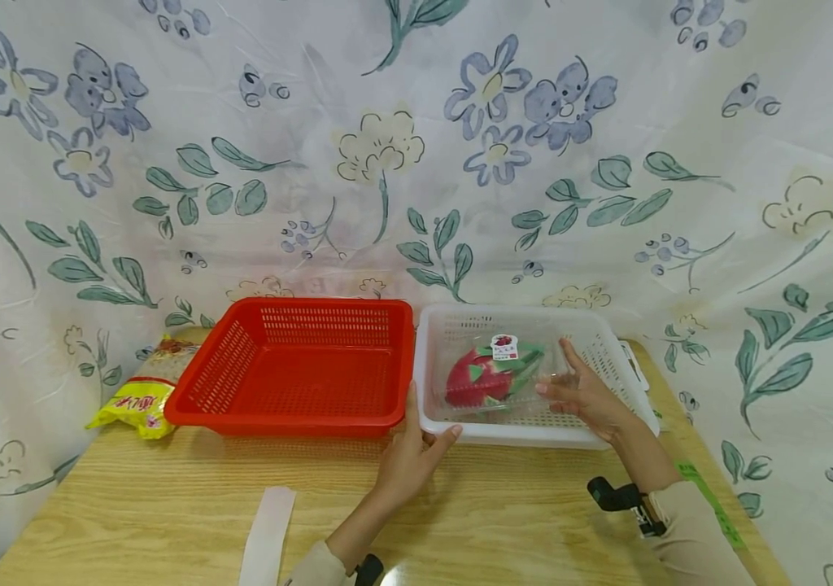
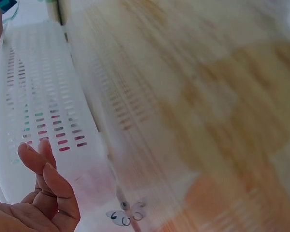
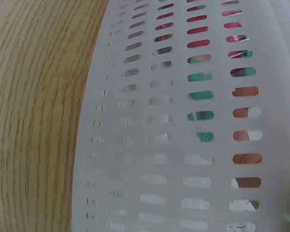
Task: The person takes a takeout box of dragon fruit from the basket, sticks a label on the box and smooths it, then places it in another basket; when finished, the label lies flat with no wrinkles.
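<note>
A clear plastic box of red-and-green dragon fruit (image 1: 471, 378), with a white label on top, lies in the white basket (image 1: 534, 437). My right hand (image 1: 588, 399) reaches inside that basket and holds the box's right end, fingers spread at its side. Through the slots in the right wrist view, bits of the dragon fruit (image 3: 198, 43) and of my fingers (image 3: 247, 158) show. My left hand (image 1: 407, 464) grips the white basket's near left corner, thumb on the front rim, one finger pointing up between the baskets. Its other fingers (image 2: 63, 193) curl below the rim.
A red basket (image 1: 292, 422) stands close on the left of the white one. Beyond it lies a yellow snack bag (image 1: 141, 403). A white strip (image 1: 268, 533) is on the wooden table (image 1: 146, 505), green tape (image 1: 713, 505) near its right edge. A flowered curtain (image 1: 299, 122) hangs behind.
</note>
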The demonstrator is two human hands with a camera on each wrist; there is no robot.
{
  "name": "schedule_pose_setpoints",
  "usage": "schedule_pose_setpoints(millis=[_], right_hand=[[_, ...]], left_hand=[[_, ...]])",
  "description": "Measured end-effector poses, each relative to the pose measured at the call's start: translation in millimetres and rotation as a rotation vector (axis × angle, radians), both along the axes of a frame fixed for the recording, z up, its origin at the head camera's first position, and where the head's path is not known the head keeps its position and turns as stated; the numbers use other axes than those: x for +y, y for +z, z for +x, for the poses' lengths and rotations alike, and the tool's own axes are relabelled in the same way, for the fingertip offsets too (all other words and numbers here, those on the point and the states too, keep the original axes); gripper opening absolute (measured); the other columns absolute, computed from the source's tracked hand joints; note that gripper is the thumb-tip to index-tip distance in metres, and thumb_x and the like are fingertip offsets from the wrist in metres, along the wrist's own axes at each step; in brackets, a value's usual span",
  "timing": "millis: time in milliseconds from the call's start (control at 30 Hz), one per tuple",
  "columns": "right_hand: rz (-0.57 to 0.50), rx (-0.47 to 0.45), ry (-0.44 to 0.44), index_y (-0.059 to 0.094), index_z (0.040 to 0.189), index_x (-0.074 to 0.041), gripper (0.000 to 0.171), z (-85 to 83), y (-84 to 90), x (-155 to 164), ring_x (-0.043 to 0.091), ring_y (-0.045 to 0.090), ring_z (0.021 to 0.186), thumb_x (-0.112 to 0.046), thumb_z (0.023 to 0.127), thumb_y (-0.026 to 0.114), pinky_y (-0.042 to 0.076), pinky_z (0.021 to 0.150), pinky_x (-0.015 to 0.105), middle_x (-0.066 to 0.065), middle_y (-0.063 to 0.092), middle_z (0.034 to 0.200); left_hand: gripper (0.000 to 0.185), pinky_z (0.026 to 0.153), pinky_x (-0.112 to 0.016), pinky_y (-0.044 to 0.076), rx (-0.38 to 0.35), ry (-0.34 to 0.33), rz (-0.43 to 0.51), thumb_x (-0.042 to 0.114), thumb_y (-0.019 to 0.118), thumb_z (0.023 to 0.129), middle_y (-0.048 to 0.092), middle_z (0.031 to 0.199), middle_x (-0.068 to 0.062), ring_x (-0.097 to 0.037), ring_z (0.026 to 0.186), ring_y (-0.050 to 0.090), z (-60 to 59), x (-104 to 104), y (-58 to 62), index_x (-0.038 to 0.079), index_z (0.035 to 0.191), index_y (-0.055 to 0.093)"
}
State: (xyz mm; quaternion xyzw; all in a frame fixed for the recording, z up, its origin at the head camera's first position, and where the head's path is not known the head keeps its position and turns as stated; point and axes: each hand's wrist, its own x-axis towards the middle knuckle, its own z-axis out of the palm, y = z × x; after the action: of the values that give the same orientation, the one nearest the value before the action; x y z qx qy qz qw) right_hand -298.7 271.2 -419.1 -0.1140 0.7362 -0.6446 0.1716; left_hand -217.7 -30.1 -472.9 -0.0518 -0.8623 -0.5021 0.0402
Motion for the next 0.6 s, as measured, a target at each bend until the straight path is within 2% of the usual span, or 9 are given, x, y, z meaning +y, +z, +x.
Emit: schedule_pose_setpoints(millis=[100,267,433,533,600], right_hand=[[0.053,0.002,0.012,-0.019,0.157,-0.026,0.107,-0.9,-1.0,2.0,0.029,0.060,0.111,-0.016,0.094,0.067,0.057,0.082,0.037,0.020,0.050,0.119],[0.180,0.016,0.034,-0.020,0.157,-0.027,0.114,-1.7,-0.7,4.4,0.029,0.064,0.102,-0.022,0.090,0.073,0.058,0.081,0.040,0.037,0.044,0.131],[0.265,0.006,0.033,-0.022,0.156,-0.027,0.120,-1.7,0.1,3.5,0.031,0.062,0.103,-0.027,0.087,0.077,0.057,0.080,0.041,0.042,0.037,0.136],[0.305,-0.008,0.033,-0.023,0.155,-0.026,0.123,-0.7,0.5,3.2,0.030,0.063,0.101,-0.029,0.085,0.078,0.057,0.079,0.040,0.044,0.033,0.140],[0.326,-0.018,0.036,-0.024,0.155,-0.023,0.124,0.2,0.7,3.0,0.030,0.063,0.101,-0.030,0.085,0.078,0.057,0.081,0.040,0.044,0.023,0.148]], left_hand=[[0.104,0.052,-0.025,0.035,-0.005,-0.007,0.003,0.058,0.063,0.091,0.055,0.074,0.006,-0.007,0.063,0.049,-0.2,-0.5,-0.4,0.018,0.161,-0.003],[0.105,0.052,-0.025,0.034,-0.013,-0.011,0.008,0.058,0.063,0.091,0.053,0.072,0.005,-0.007,0.062,0.048,-0.4,-0.8,-0.9,0.019,0.160,-0.004],[0.104,0.053,-0.025,0.036,-0.013,-0.026,0.026,0.058,0.063,0.091,0.055,0.075,0.002,-0.008,0.064,0.049,-1.2,-1.0,-1.7,0.020,0.160,-0.006],[0.104,0.058,-0.027,0.040,0.003,-0.032,0.029,0.058,0.062,0.091,0.064,0.090,-0.003,-0.009,0.070,0.053,-1.5,-1.1,-2.1,0.020,0.160,-0.005],[0.104,0.062,-0.030,0.043,0.011,-0.031,0.026,0.058,0.062,0.091,0.067,0.104,-0.006,-0.012,0.074,0.055,-1.4,-1.2,-2.1,0.019,0.160,-0.005]])
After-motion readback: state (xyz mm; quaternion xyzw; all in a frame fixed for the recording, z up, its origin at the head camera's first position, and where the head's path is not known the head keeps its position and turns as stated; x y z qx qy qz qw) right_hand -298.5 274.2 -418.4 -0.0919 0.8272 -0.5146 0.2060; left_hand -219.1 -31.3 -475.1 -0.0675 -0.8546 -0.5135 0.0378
